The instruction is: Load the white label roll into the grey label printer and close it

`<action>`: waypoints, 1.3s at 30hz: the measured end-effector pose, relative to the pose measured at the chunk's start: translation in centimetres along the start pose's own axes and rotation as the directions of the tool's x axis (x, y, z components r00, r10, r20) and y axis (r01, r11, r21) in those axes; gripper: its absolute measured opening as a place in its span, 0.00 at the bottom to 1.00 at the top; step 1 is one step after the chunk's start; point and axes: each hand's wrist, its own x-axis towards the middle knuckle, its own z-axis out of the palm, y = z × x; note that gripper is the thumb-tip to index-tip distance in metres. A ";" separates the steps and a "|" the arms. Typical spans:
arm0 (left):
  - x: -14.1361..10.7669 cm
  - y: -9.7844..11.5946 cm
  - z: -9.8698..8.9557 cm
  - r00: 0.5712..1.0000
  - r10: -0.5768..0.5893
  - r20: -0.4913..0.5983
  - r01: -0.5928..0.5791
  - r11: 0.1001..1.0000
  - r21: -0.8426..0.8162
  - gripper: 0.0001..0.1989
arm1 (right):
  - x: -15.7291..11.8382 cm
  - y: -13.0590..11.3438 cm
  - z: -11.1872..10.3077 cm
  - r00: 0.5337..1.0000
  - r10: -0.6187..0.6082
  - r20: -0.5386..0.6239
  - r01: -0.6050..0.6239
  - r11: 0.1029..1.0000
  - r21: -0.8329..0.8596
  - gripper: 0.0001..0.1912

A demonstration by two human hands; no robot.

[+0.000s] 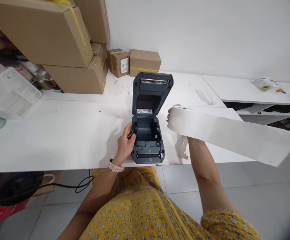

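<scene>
The single view comes from a camera worn on the person's head, looking forward and steeply down past their own shirt (132,213), which fills the bottom edge. The lens is near: the table (84,136) spans most of the width, and the printer (147,143), close to the middle, is seen from the front and above, so its open inside shows. Higher up, the view reaches the wall (197,36) behind (the right-hand corners darken), with stacked boxes (42,36) at upper left; below the table's front edge it drops to the floor (182,176).
</scene>
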 end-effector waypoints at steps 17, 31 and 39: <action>-0.4 1.0 -0.4 1.000 -0.013 0.026 0.011 0.997 0.071 0.31 | 5.1 -2.6 10.1 0.896 0.233 0.377 0.220 0.505 -0.835 0.34; -0.2 0.4 -0.2 0.999 0.027 0.018 -0.029 0.997 0.071 0.28 | -2.0 -1.0 12.4 0.962 -0.045 0.268 0.263 0.405 -0.876 0.32; -0.3 0.9 -0.2 0.999 0.039 0.014 -0.040 0.998 0.054 0.27 | -10.3 1.4 16.3 0.980 -0.120 0.161 0.193 0.344 -0.919 0.36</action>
